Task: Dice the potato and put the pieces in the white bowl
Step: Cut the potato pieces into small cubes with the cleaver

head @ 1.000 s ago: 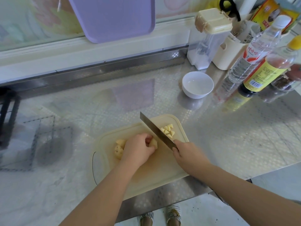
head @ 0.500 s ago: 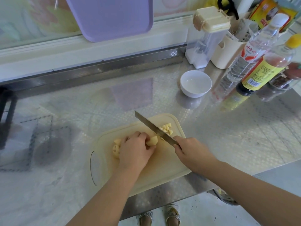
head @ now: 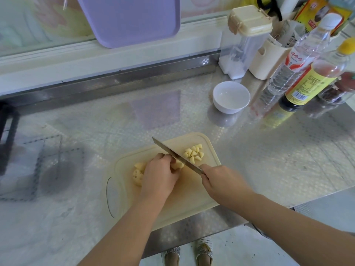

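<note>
Left hand (head: 159,177) is set on the board (head: 192,198), with its fingers curled over a potato (head: 178,165) strip, which is held down under the fingertips. Right hand (head: 221,181) is wrapped round the handle of the knife (head: 172,154), and the handle is hidden in the fist. The blade is laid slantwise just past the left fingertips, across the strip. Dice (head: 194,153) are heaped beyond the blade, near the right fingers. Uncut chunks (head: 138,174) are noted just beside the back of the left hand. Bowl (head: 231,96) is well apart from both hands, on the far side.
</note>
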`<state>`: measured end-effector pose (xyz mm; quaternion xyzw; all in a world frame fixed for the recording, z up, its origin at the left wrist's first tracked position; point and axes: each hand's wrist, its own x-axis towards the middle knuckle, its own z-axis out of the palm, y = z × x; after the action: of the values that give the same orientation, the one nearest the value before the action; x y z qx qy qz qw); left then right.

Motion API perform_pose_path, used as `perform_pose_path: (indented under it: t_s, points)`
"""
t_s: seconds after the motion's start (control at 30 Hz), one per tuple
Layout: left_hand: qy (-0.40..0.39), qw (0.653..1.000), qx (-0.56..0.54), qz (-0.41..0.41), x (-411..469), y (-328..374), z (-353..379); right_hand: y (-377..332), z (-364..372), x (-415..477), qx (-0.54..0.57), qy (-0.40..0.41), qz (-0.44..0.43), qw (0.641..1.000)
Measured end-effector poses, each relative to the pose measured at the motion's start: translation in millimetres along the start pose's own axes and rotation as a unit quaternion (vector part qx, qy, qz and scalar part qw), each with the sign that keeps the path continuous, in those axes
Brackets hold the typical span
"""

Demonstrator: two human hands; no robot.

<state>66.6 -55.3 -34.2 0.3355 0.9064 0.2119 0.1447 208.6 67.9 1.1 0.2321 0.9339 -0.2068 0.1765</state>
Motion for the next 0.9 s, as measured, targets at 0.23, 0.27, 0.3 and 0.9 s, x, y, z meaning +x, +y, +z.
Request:
perform_pose_path:
  t_s: [0.23,0.27,0.3,0.9]
  points:
    - [0.009,1.0,-0.006,0.009,-1,-1,2,-4,3,2,-0.018,-0.018,0.009,1.0]
    - [0.012,1.0,-0.005,0.01,-1,-1,2,-4,5,2,-0.023,-0.019,0.01,1.0]
    - [0.014,1.0,-0.004,0.011,-1,0,2,-5,6,3,-0.025,-0.02,0.012,0.999]
    - [0.009,1.0,-0.01,0.018,-5,-5,6,0,13,19,0.094,-0.034,0.079,0.992]
